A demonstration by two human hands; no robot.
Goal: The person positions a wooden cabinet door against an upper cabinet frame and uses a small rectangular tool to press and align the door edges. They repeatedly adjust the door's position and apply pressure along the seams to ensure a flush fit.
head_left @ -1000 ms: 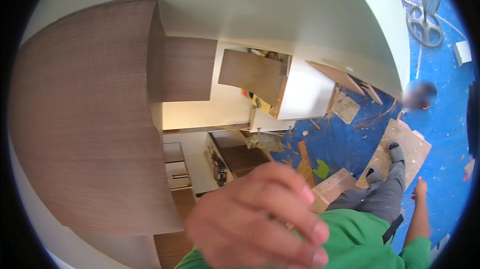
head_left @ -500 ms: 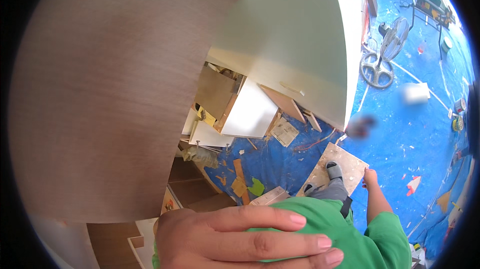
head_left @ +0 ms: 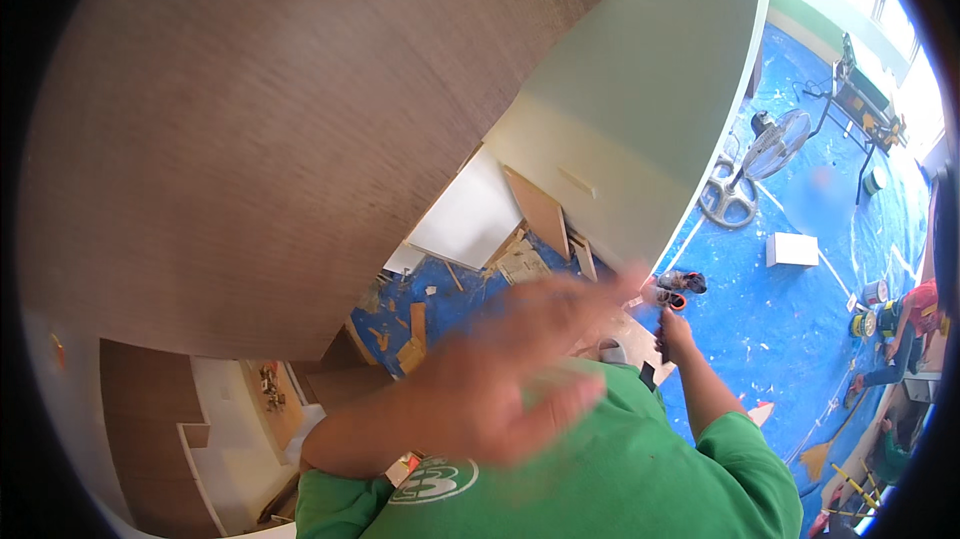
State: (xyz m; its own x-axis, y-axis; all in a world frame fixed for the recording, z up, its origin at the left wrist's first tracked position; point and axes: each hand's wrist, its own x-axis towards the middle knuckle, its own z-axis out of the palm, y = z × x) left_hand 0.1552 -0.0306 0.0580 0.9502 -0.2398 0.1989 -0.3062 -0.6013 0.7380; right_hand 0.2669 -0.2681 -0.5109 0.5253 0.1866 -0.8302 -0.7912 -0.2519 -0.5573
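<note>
Two hands showed | left hand (head_left: 505,369): fingers loosely spread, nothing held | right hand (head_left: 674,335): curled, though whether round the dark, orange-ringed object (head_left: 688,283) beside it was unclear | object appeared by pale partition's edge (head_left: 668,257); looked stiff, fairly heavy, best gripped mid-body

The panel (head_left: 280,139) had a brown wood-grain face with a fine, linear texture and a low sheen. The wall (head_left: 640,69) was smooth, pale and matt. The white board (head_left: 470,214) appeared smooth and semi-gloss; the tan board (head_left: 537,209) was plain wood, matt. The floor sheet (head_left: 800,339) was blue plastic, slightly glossy, creased and flecked with pale specks. The fan (head_left: 775,149) had a metal wire guard. The shirt (head_left: 610,449) was soft, matt green cloth with white print. The dark item's (head_left: 682,286) material could not be determined.
</note>
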